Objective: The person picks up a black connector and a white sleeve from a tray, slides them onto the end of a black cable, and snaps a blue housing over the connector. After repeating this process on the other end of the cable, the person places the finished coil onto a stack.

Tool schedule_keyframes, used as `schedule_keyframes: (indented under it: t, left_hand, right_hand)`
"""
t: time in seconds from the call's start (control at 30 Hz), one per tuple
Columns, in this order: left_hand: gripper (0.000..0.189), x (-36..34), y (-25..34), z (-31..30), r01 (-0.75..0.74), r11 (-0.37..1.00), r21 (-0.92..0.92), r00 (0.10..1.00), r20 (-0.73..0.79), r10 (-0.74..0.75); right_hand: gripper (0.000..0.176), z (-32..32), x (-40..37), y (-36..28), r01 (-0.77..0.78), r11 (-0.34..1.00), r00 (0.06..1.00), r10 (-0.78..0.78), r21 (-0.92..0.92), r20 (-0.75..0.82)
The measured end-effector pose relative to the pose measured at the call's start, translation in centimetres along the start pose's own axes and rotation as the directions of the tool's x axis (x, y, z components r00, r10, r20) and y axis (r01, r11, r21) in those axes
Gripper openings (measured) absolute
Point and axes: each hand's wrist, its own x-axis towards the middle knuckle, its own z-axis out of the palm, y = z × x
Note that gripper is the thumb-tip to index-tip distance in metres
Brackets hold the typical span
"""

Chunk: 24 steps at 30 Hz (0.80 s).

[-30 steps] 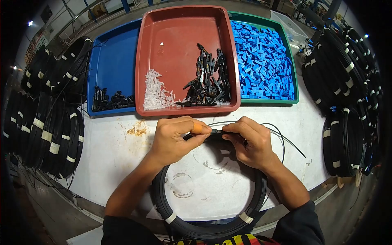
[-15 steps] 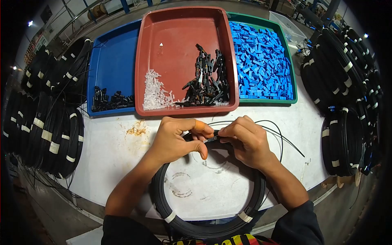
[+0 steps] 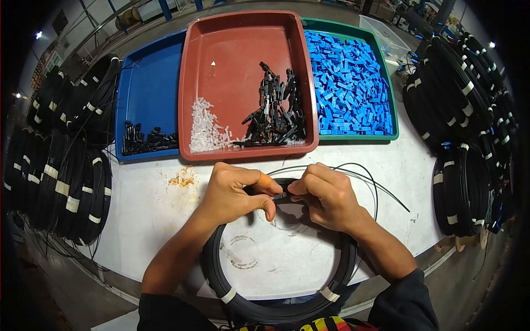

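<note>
My left hand (image 3: 240,190) is closed, pinching a small black connector (image 3: 280,196) between thumb and fingers; an orange covering wraps one finger. Just to its right, my right hand (image 3: 326,196) is also closed, its fingertips pressed together near the connector's end. What lies inside that pinch is hidden by the fingers. Both hands are over the far side of a black cable coil (image 3: 214,265), which is bound with white tape and overhangs the table's near edge. A loose cable end (image 3: 395,198) curves out to the right behind my right hand.
On the white table (image 3: 143,220), a red tray (image 3: 232,49) holds white sleeves and black connector parts. A blue tray (image 3: 149,71) with black pieces and a green tray (image 3: 395,121) of blue clips flank it. Taped cable coils stand left (image 3: 61,187) and right (image 3: 461,187).
The black piece visible between my fingertips before is now mostly covered. My fingertips have shifted slightly downward over the coil. The whole view has moved a little, so the trays appear further left.
</note>
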Motion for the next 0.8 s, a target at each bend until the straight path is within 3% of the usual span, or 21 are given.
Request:
schedule_keyframes:
  t: [0.17, 0.23, 0.43, 0.63, 0.8]
  left_hand:
    - [0.03, -0.09, -0.11, 0.09, 0.041, 0.999, -0.008, 0.999, -0.009, -0.041]
    - [0.029, 0.02, -0.05, 0.21, -0.031, 0.999, -0.022, 0.999, -0.025, 0.031]
    - [0.03, -0.02, -0.15, 0.33, -0.048, 0.998, 0.049, 0.999, -0.023, 0.049]
    - [0.03, 0.05, -0.42, 0.55, -0.068, 0.998, 0.0, 0.995, -0.069, 0.068]
    - [0.027, -0.04, 0.08, 0.15, -0.04, 0.998, 0.045, 0.999, -0.009, 0.04]
  right_hand:
    - [0.024, 0.01, 0.01, -0.05, -0.021, 1.0, 1.0, 0.021, 0.006, 0.005]
    - [0.025, 0.04, 0.06, -0.03, -0.004, 1.0, 1.0, 0.004, 0.005, 0.001]
    - [0.027, 0.02, -0.17, -0.05, -0.022, 0.999, 1.0, 0.022, -0.03, 0.013]
    - [0.028, 0.04, -0.1, -0.12, -0.04, 0.999, 0.999, 0.04, -0.028, -0.002]
    - [0.026, 0.1, -0.16, -0.11, -0.038, 0.999, 0.999, 0.038, -0.016, 0.008]
